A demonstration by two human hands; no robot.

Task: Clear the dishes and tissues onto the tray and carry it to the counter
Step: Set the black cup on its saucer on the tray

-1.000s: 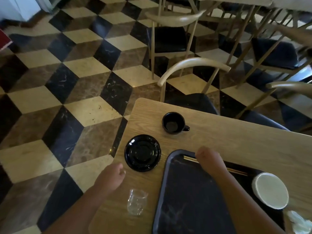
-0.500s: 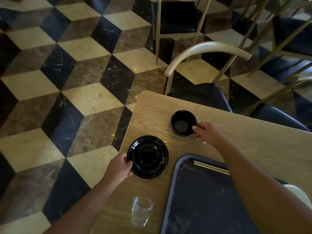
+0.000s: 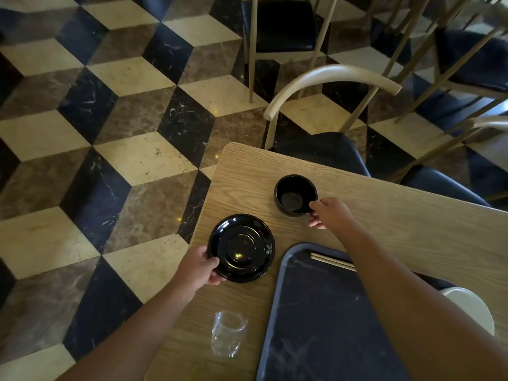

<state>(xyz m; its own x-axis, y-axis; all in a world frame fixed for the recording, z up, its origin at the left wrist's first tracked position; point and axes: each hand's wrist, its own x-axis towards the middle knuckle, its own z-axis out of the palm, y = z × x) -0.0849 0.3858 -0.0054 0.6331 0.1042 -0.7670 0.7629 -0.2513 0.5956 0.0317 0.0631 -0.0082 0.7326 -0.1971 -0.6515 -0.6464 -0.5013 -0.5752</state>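
Note:
A black saucer [image 3: 242,247] lies near the left edge of the wooden table [image 3: 412,215]. My left hand [image 3: 199,269] grips its near-left rim, thumb on top. Beyond it stands a black cup [image 3: 295,195]; my right hand [image 3: 330,213] pinches it at its right side, where the handle is hidden under my fingers. A dark tray [image 3: 319,320] lies to the right of the saucer with wooden chopsticks [image 3: 331,261] at its far end and a white bowl [image 3: 467,306] at its right, partly behind my right arm. A clear plastic cup [image 3: 228,334] lies on its side near the front edge.
A chair [image 3: 330,75] with a curved pale back and dark seat is tucked at the table's far side. More chairs stand behind and to the right. Checkered marble floor [image 3: 110,160] spreads to the left of the table.
My left hand went from the table edge to the saucer's rim and closed on it. My right hand left the tray, reached the black cup and took hold of its right side.

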